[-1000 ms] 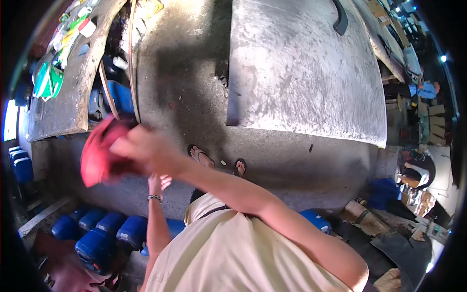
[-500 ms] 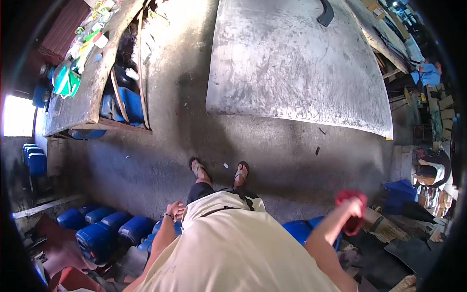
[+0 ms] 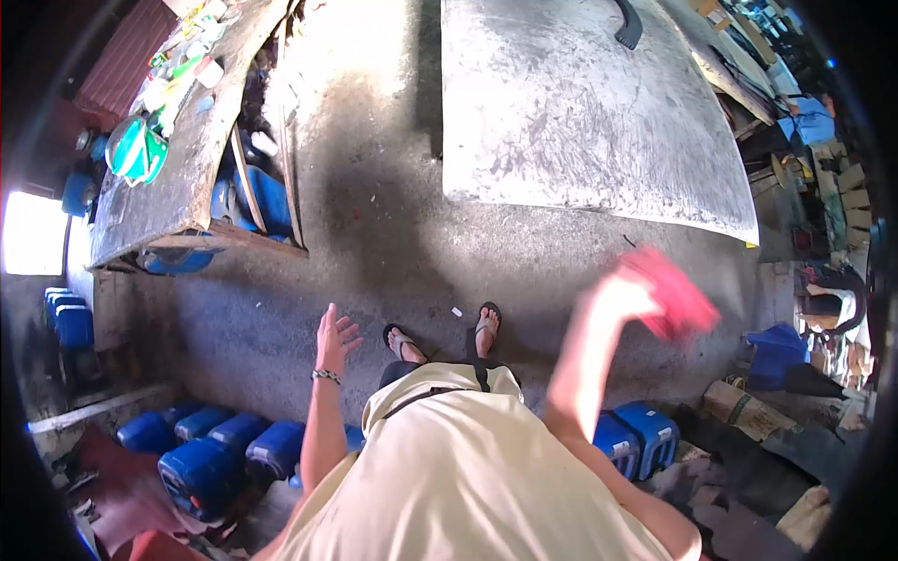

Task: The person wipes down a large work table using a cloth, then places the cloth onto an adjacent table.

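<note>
My right hand [image 3: 619,297], smeared by motion, is closed around a red cloth [image 3: 681,301] that hangs out to its right. Both are raised in front of me, over the floor and short of the near edge of a large table with a scuffed grey-white top [image 3: 589,122]. My left hand [image 3: 336,342] is held out over the floor with its fingers spread and nothing in it. On the far part of the table lies a dark curved strip [image 3: 628,26].
Blue jerrycans [image 3: 199,472] stand along the floor behind me on the left, with more blue jerrycans [image 3: 645,438] on the right. At the left, a worn wooden bench [image 3: 168,210] carries a green-and-white tub [image 3: 138,150] and clutter. Dark sheet scraps [image 3: 748,467] lie at the lower right.
My right hand has swung up and forward with the red cloth. My left hand has lifted forward from beside my hip, its fingers spreading. The table sits slightly farther right in view.
</note>
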`<act>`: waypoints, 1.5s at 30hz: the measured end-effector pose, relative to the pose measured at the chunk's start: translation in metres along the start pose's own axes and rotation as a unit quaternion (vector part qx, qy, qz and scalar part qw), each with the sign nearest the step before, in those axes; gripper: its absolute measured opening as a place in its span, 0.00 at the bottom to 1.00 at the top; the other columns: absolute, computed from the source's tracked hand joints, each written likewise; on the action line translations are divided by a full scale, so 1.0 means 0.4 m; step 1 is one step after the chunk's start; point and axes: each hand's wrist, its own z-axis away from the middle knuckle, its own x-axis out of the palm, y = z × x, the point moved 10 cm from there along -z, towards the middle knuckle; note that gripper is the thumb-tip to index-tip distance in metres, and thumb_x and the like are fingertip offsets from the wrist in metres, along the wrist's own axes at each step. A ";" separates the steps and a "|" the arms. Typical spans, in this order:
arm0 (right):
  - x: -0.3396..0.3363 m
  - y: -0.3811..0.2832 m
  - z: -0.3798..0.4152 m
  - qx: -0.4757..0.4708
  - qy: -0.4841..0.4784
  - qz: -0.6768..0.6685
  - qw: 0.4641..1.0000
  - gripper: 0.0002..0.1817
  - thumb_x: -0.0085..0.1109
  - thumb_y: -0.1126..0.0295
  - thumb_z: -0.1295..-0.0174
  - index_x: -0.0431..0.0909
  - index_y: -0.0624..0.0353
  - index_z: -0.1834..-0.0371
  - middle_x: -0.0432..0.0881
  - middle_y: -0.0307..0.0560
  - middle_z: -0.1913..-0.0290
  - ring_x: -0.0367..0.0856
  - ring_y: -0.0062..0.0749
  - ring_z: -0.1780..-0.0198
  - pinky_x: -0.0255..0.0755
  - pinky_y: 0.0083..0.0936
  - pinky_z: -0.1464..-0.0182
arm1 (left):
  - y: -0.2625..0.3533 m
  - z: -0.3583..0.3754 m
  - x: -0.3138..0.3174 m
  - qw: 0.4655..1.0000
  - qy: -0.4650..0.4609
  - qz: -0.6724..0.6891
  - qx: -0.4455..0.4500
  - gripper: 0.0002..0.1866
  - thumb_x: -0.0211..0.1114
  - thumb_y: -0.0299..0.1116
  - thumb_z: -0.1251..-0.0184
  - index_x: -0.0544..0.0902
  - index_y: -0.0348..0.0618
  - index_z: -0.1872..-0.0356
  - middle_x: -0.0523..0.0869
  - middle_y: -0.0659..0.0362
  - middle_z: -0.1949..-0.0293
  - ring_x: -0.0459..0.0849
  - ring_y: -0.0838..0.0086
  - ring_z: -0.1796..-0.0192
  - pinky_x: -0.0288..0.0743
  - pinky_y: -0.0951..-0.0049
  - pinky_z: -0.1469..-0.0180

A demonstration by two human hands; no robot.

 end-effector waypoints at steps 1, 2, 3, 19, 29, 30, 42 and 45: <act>0.323 -0.122 0.170 -0.067 -0.207 0.088 0.972 0.21 0.58 0.60 0.42 0.79 0.60 0.49 0.82 0.57 0.49 0.79 0.48 0.46 0.73 0.37 0.43 | 0.056 0.014 0.003 0.997 0.022 0.068 0.016 0.27 0.55 0.60 0.29 0.78 0.48 0.45 0.86 0.54 0.53 0.85 0.67 0.50 0.82 0.62 0.52; 0.555 -0.237 0.389 -0.094 -0.382 0.159 0.906 0.21 0.57 0.56 0.39 0.80 0.58 0.48 0.82 0.56 0.47 0.79 0.48 0.43 0.71 0.35 0.40 | 0.093 0.010 0.004 0.990 -0.032 0.135 0.036 0.28 0.55 0.60 0.29 0.77 0.47 0.43 0.85 0.55 0.52 0.85 0.67 0.50 0.81 0.63 0.51; 0.739 -0.377 0.622 -0.366 -0.416 0.064 0.830 0.20 0.60 0.57 0.43 0.83 0.59 0.54 0.83 0.59 0.51 0.80 0.53 0.47 0.74 0.42 0.44 | 0.108 0.021 -0.005 0.974 -0.080 0.205 0.048 0.29 0.55 0.60 0.29 0.76 0.47 0.40 0.85 0.55 0.51 0.84 0.68 0.49 0.81 0.64 0.50; 0.682 -0.647 0.475 0.145 -0.405 -0.323 0.843 0.16 0.57 0.71 0.46 0.82 0.60 0.53 0.85 0.52 0.55 0.84 0.34 0.55 0.78 0.32 0.48 | 0.354 -0.004 -0.221 0.973 -0.142 0.134 0.124 0.28 0.56 0.43 0.26 0.66 0.48 0.28 0.82 0.51 0.46 0.85 0.62 0.48 0.79 0.64 0.49; 0.147 -0.237 -0.337 -0.048 0.004 -0.080 0.996 0.32 0.55 0.47 0.36 0.75 0.63 0.40 0.85 0.52 0.52 0.83 0.41 0.46 0.72 0.34 0.40 | 0.202 -0.458 -0.047 0.944 -0.189 -0.271 0.005 0.11 0.60 0.38 0.28 0.83 0.43 0.57 0.85 0.59 0.68 0.84 0.75 0.68 0.77 0.75 0.67; 0.178 -0.196 -0.384 -0.013 0.005 0.148 0.989 0.36 0.56 0.42 0.38 0.73 0.60 0.36 0.83 0.57 0.48 0.81 0.46 0.43 0.71 0.37 0.39 | 0.162 -0.511 -0.105 0.943 -0.178 -0.279 -0.046 0.09 0.61 0.37 0.29 0.83 0.44 0.60 0.84 0.60 0.71 0.83 0.77 0.70 0.76 0.75 0.69; 0.542 -0.283 -0.702 -0.082 0.166 0.300 0.936 0.39 0.70 0.56 0.46 0.69 0.66 0.33 0.69 0.61 0.32 0.70 0.54 0.33 0.64 0.44 0.30 | 0.269 -0.463 -0.365 0.925 0.071 -0.201 -0.314 0.24 0.49 0.42 0.26 0.69 0.35 0.37 0.83 0.44 0.48 0.89 0.56 0.54 0.86 0.58 0.53; 1.104 -0.422 -0.494 0.101 -0.114 -0.386 0.910 0.22 0.69 0.58 0.48 0.77 0.60 0.55 0.76 0.54 0.53 0.77 0.48 0.48 0.70 0.43 0.47 | 0.415 -0.513 -0.129 0.940 0.018 -0.217 -0.263 0.21 0.52 0.43 0.24 0.74 0.38 0.42 0.84 0.49 0.52 0.89 0.62 0.58 0.86 0.64 0.57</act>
